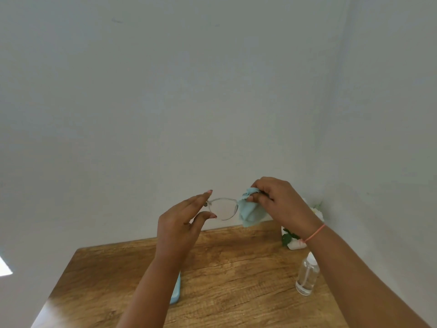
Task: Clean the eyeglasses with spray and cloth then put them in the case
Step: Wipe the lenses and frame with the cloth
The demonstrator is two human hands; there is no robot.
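1. The eyeglasses (223, 209) are held in the air above the far edge of the table (236, 268). The left hand (182, 223) pinches the frame's left end between its thumb and nearly straight fingers. The right hand (281, 202) grips the cloth (250, 213), bunched over the right lens.
2. The left pinch looks light and sits at 1 end, so hard rubbing could pull the frame free and drop it.
3. Pressure on 1 lens could strain the thin bridge.
4. The spray bottle (307, 278) stands just beneath the right forearm, and lowering that arm could topple it.
5. The case (176, 292) lies near left, mostly hidden by the left forearm. I cannot tell if it is open, so a blind reach might fumble.
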